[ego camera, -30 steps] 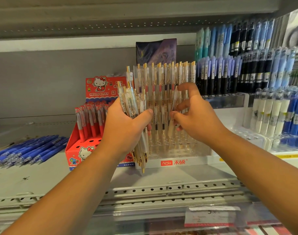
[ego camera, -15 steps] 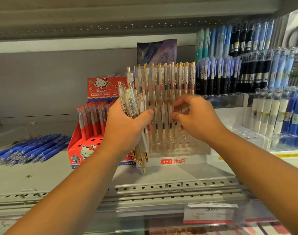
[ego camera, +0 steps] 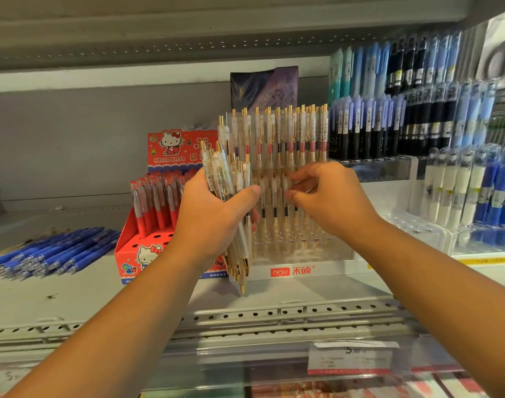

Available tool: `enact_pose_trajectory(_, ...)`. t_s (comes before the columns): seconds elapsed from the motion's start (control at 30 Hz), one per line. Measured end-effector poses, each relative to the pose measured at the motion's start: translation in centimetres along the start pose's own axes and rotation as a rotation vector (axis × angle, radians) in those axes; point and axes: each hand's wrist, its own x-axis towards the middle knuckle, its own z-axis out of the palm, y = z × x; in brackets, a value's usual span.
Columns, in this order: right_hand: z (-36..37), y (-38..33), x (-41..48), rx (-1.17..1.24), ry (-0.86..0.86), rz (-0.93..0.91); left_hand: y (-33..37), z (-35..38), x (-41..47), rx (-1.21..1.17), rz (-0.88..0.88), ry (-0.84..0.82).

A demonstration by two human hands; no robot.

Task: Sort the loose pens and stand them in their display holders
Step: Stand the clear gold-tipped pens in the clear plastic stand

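I am gripping a bundle of clear gold-tipped pens (ego camera: 234, 214) in my left hand (ego camera: 214, 216), fingers and thumb wrapped tight around it, tips pointing down just in front of the clear display holder (ego camera: 297, 254) on the shelf (ego camera: 73, 297). My right hand (ego camera: 329, 202) is reaching into the holder's front rows, fingertips curled together, seemingly pinching one standing pen, though blur is hiding the contact. Loose blue pens (ego camera: 53, 251) are lying at far left, beside the red pen box (ego camera: 148, 254).

"HELLO KITTY" on red pen box (ego camera: 171, 248); "hesu" on clear holder (ego camera: 297, 271).
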Motion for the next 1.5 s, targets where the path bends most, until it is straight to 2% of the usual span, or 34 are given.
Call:
enact_pose_trajectory(0.23, -0.2, 0.0, -0.4, -0.085, -0.068, 0.056, -0.2, -0.1, 0.0, 0.004, -0.015, -0.001)
enact_pose_trajectory(0.33, -0.2, -0.1, -0.7, -0.079, -0.024, 0.054, -0.2, 0.0, 0.0, -0.025, -0.036, 0.001)
enact_pose_trajectory(0.43, -0.4, -1.1, -1.0, 0.134, 0.045, -0.065, -0.3, 0.0, 0.1, -0.061, -0.048, -0.02)
enact_pose_trajectory(0.5, -0.5, -2.1, -1.4, 0.412, -0.037, -0.164, -0.3, 0.0, 0.1, -0.08, -0.045, -0.037)
enact_pose_trajectory(0.6, -0.4, -3.1, -1.6, 0.689, -0.16, -0.119, -0.3, 0.1, 0.2, -0.086, -0.034, -0.066)
enact_pose_trajectory(0.87, -0.2, -3.0, -1.1, 0.858, -0.231, 0.037, -0.3, 0.4, 0.1, -0.137, -0.041, -0.149)
enact_pose_trajectory(1.1, -0.7, -2.8, -0.9, 0.995, -0.268, 0.087, -0.4, 0.2, 0.2, -0.161, -0.003, -0.119)
enact_pose_trajectory(1.3, -1.3, -2.6, -0.6, 1.145, -0.107, 0.188, -0.7, 0.1, 0.3, -0.193, -0.077, -0.047)
enact_pose_trajectory(1.4, -1.8, -2.1, -0.3, 1.016, 0.035, 0.175, -0.9, 0.0, 0.3, -0.163, -0.086, -0.046)
enact_pose_trajectory(1.5, -1.9, -1.5, -0.2, 0.771, 0.176, 0.102, -1.0, 0.0, 0.3, -0.155, -0.084, -0.047)
